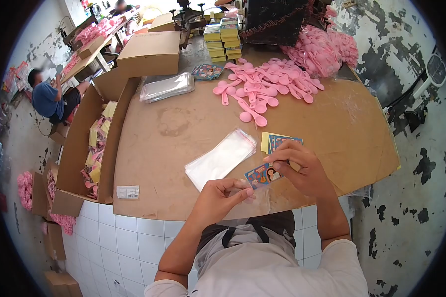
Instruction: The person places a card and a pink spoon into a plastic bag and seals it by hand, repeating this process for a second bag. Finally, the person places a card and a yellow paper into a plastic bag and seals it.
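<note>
Between my two hands is a small blue printed card (263, 175) with a picture of a person on it. My right hand (298, 166) pinches the card's right end. My left hand (225, 197) is closed, thumb against forefinger, on a clear plastic bag (258, 202) at the card's lower left. A stack of clear bags (220, 158) lies on the cardboard-covered table just beyond my left hand. More blue cards (287, 143) and a yellow one (266, 140) lie behind my right hand. Pink spoons (257, 119) are heaped farther back.
At left, a long open carton (115, 148) holds packed pieces. A closed box (151, 49), a second bag stack (167, 87) and card stacks (223, 37) stand at the back. Bagged pink spoons (317, 52) lie back right. A person (52, 96) sits far left.
</note>
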`<state>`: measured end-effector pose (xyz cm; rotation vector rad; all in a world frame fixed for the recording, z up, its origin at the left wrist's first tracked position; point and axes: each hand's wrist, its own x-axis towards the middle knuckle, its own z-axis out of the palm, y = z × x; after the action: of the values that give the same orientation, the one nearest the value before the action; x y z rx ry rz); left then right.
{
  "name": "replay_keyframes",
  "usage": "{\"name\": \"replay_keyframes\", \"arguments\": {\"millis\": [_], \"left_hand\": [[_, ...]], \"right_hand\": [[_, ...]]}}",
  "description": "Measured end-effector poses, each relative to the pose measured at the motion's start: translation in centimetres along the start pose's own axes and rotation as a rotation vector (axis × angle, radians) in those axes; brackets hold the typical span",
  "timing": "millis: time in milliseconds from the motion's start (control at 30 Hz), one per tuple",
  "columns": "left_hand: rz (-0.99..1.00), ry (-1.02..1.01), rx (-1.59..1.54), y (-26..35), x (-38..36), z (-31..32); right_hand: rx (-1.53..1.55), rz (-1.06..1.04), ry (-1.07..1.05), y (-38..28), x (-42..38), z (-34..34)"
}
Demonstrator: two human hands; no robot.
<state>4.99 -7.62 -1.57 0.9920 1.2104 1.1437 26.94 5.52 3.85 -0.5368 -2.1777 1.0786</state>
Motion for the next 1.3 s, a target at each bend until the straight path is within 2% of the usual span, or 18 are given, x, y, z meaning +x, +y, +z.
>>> {"name": "replay_keyframes", "arguments": {"millis": [167, 233, 367, 467, 567, 667, 767, 867, 967, 1067, 1167, 1267, 1300], "left_hand": [[0.034, -0.026, 0.202, 0.4, -0.1, 0.3], [0.049, -0.03, 0.351, 0.5, -0.2, 0.5], [0.044, 0.007, 0.299, 0.2, -0.1, 0.6], [0.105, 0.052, 0.109, 0.0, 0.1, 0.8], [0.12, 0.083, -0.021, -0.7, 0.4, 0.8], [0.142, 0.1, -0.061, -1.5, 0.5, 0.9], [0.17, 0.134, -0.128, -2.6, 1.0, 1.1], [0.124, 0.152, -0.154, -2.3, 0.8, 1.0], [0.138, 0.165, -0.2, -2.5, 1.1, 0.8], [0.132, 0.14, -0.19, -2.5, 1.0, 0.4], [0.116, 0.134, -0.185, -2.1, 0.8, 0.5], [0.079, 0.142, -0.218, -1.5, 0.5, 0.9], [0.095, 0.144, -0.204, -1.8, 0.6, 0.8]], "right_hand": [[-0.041, -0.098, -0.182, -0.2, 0.8, 0.2], [0.01, 0.005, -0.179, -1.1, 0.9, 1.1], [0.173, 0.233, -0.043, -1.3, 0.5, 2.0], [0.123, 0.176, 0.014, 0.5, 0.0, 2.7], [0.134, -0.052, -0.149, 1.0, 0.8, 2.7], [0.104, 0.127, -0.224, 1.5, 2.5, 0.8], [0.322, 0.314, -0.327, 2.0, 3.8, -0.3], [0.05, 0.187, -0.284, 1.1, 4.1, 0.6], [-0.078, -0.011, -0.298, 0.5, 4.1, 1.2], [-0.001, 0.002, -0.369, -0.1, 4.2, 1.6], [0.078, -0.052, -0.499, 2.1, 4.7, 1.0], [-0.11, -0.001, -0.38, 4.7, 7.6, -0.8], [-0.229, -0.084, -0.266, 6.3, 8.8, -0.9]]}}
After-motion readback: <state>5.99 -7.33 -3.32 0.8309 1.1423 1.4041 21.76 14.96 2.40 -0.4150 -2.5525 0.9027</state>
